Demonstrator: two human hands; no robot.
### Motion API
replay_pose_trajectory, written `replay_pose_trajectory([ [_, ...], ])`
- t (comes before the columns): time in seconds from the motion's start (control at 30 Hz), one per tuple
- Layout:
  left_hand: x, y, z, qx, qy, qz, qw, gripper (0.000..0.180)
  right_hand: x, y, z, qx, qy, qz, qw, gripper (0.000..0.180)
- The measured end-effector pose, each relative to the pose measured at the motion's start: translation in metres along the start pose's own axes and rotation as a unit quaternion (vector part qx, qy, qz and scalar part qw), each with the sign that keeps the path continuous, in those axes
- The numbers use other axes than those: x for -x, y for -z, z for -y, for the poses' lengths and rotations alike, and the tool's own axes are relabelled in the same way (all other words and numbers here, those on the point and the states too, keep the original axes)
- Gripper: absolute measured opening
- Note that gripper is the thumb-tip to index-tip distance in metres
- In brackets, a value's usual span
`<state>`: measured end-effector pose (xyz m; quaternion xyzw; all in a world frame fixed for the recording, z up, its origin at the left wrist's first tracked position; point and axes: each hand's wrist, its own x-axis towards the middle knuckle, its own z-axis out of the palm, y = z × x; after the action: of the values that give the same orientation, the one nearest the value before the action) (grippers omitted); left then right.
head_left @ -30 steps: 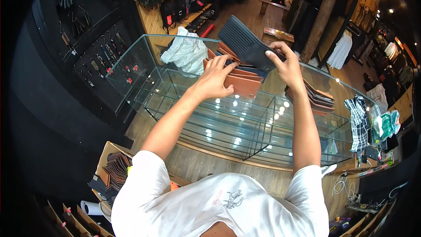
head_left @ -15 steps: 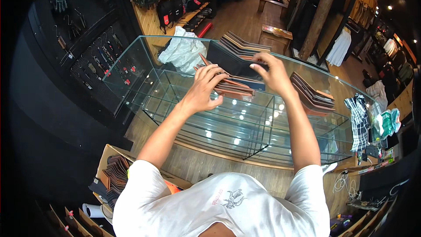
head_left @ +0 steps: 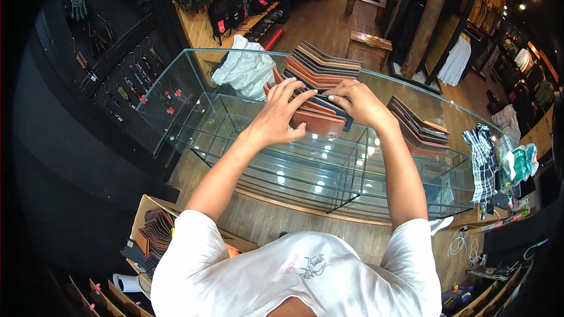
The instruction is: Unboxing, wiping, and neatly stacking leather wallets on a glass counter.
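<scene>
From where I'm standing, the person's left hand (head_left: 271,116) is curled over a bunch of reddish-brown leather bifold wallets (head_left: 319,124) at the near side of a long, clear glass display case (head_left: 223,144), fingers over the top edges, thumb down by the front one, so it's gripping them, tho lightly I'd guess. The right hand (head_left: 359,105) is bent in w/ thumb & fingertips at the top edge of the dark navy wallet (head_left: 348,120) just behind; can't tell if it's pinching or only pressing. Right behind both hands, a nested row of black, tan & brown wallets (head_left: 326,66) stands half-unfolded in a V, w/ a 2nd nested row of dark brown wallets (head_left: 418,130) apart to the right. Main risk, imo: the V-row slumping or fanning out, b/c each wallet leans on its neighbor & a knuckle could nudge it. Also, the left hand's bunch might slide off smooth glass or splay if the thumb eases up, & the navy one could snag b/c it's wedged so tight among the others. The crumpled white plastic bag (head_left: 247,71) sits near the left hand too, so a stray wallet could bump it.
</scene>
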<state>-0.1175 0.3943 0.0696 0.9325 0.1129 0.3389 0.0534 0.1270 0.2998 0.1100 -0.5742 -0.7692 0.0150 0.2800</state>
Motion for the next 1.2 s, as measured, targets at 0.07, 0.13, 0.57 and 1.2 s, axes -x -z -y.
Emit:
replay_pose_trajectory([
  [0.07,0.000,-0.001,0.001,-0.017,-0.002,0.016,1.000,0.080,0.008,0.002,0.017,0.028,-0.040,-0.032,0.998,0.028],
  [0.13,0.002,0.004,0.002,-0.049,0.013,0.050,0.997,0.084,0.013,0.003,0.036,0.069,-0.095,-0.049,0.992,0.045],
  [0.57,-0.004,-0.001,0.003,-0.059,-0.003,0.045,0.997,0.078,-0.023,-0.002,-0.001,0.092,-0.119,-0.109,0.982,0.028],
  [1.2,0.001,-0.003,0.001,-0.041,-0.001,0.031,0.999,0.077,-0.068,0.000,-0.018,0.124,-0.097,0.079,0.984,0.047],
])
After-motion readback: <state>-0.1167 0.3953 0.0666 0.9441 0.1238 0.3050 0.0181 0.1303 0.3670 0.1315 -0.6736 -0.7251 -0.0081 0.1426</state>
